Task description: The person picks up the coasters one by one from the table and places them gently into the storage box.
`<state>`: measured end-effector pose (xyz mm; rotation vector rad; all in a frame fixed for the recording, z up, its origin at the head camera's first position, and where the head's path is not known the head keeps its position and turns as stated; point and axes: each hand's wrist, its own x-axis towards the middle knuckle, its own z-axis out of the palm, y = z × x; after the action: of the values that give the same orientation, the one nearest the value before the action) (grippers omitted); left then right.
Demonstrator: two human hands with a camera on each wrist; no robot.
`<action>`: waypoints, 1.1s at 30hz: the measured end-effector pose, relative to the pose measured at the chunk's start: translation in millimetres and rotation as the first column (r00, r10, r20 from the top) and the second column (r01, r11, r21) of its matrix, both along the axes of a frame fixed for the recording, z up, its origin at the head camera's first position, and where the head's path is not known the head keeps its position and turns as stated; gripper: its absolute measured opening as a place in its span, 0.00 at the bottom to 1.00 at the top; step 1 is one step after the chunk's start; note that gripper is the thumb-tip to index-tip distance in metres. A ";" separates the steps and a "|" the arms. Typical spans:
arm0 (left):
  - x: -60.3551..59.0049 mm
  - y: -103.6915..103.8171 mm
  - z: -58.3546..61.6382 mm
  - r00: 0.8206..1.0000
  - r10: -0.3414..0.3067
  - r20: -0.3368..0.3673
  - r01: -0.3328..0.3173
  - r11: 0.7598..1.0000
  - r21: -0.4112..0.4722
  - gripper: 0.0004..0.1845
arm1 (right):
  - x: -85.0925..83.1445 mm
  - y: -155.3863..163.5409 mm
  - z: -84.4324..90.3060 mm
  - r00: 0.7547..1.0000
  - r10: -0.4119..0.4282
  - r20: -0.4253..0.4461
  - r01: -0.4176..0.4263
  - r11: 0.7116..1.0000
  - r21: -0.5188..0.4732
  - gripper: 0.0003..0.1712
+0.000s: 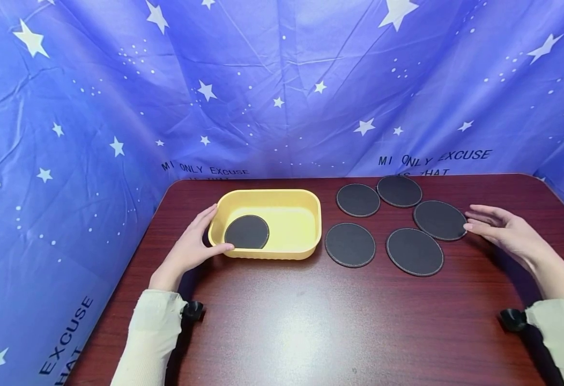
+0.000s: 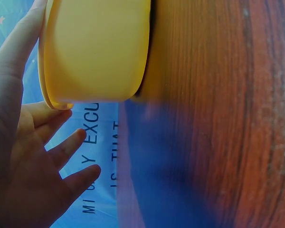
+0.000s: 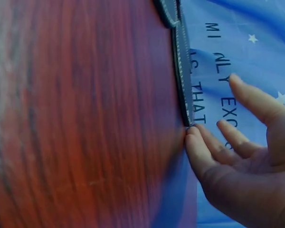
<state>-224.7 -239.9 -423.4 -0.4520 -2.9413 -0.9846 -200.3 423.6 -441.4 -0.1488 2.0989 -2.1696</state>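
Head view high above the table [image 1: 282,321], facing forward-down; both wrist views close, sideways along its wood.

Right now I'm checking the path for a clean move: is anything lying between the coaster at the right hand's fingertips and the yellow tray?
Yes. From the coaster at the right hand, two more coasters lie on the table toward the yellow tray.

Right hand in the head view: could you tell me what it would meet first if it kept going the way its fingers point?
The right hand would probably meet the nearest dark coaster; its fingertips are already at the rim.
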 end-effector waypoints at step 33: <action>0.3 0.9 1.0 1.000 -0.001 0.005 0.001 1.000 0.006 0.57 | -26.2 -18.7 8.3 0.989 0.119 -0.085 0.008 0.538 0.843 0.56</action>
<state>-224.4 -238.9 -422.4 -0.4523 -2.9420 -0.9954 -226.5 404.9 -433.1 -0.2549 2.8953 -0.8795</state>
